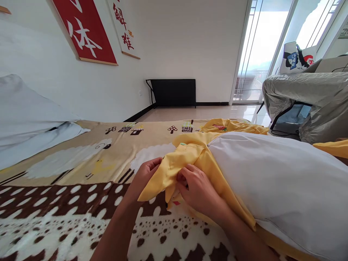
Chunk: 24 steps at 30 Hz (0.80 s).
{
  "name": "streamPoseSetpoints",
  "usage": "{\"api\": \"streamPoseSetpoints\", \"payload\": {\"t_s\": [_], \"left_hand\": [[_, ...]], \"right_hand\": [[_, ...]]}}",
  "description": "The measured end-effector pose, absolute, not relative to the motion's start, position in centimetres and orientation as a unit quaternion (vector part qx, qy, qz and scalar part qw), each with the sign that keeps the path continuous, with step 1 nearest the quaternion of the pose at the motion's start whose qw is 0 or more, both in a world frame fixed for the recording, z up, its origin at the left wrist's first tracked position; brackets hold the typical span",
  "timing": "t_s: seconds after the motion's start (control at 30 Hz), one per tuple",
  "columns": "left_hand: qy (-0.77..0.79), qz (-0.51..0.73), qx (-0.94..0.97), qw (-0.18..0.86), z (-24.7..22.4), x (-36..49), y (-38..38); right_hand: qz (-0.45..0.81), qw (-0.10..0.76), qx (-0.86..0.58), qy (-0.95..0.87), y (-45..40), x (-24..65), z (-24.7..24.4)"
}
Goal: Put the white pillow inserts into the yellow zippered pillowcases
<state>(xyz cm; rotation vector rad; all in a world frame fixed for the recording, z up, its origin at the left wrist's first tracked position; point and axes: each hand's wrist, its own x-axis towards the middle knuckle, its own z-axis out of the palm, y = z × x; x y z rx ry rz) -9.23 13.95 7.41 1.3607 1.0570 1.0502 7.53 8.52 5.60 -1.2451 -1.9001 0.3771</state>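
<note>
A yellow pillowcase [187, 154] lies bunched up in front of me, against the near end of a plump white pillow [282, 170]. My left hand [148, 174] is closed on the left edge of the yellow cloth, its fingertips partly hidden behind the fabric. Right beside it, my right hand [197, 186] pinches a fold of the same cloth between thumb and fingers. A pointed corner of the pillowcase hangs down between both hands. The yellow fabric also runs along the pillow's lower left side, under my right forearm.
Beneath everything spreads a patterned brown and beige blanket [81, 195]. More yellow cloth [233, 126] lies behind the pillow. White fabric [29, 123] is heaped at left. A folded black frame [174, 92] leans on the far wall; a table under silver covering [307, 85] stands right.
</note>
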Motion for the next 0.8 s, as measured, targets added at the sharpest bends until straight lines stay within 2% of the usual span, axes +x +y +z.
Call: {"api": "streamPoseSetpoints", "payload": {"t_s": [0.13,0.3,0.6,0.8], "left_hand": [[0.420,0.412,0.550,0.593,8.0,-8.8,12.9],[0.390,0.415,0.556,0.605,8.0,-8.2,12.0],[0.369,0.443,0.586,0.569,7.8,-7.5,11.2],[0.386,0.406,0.641,0.525,8.2,-7.5,10.7]], "right_hand": [[0.165,0.542,-0.456,-0.687,7.7,7.5,6.6],[0.217,0.530,-0.461,-0.678,8.4,6.8,5.8],[0.247,0.599,-0.455,-0.611,8.5,7.3,6.5],[0.359,0.620,-0.408,-0.566,8.9,7.3,6.4]]}}
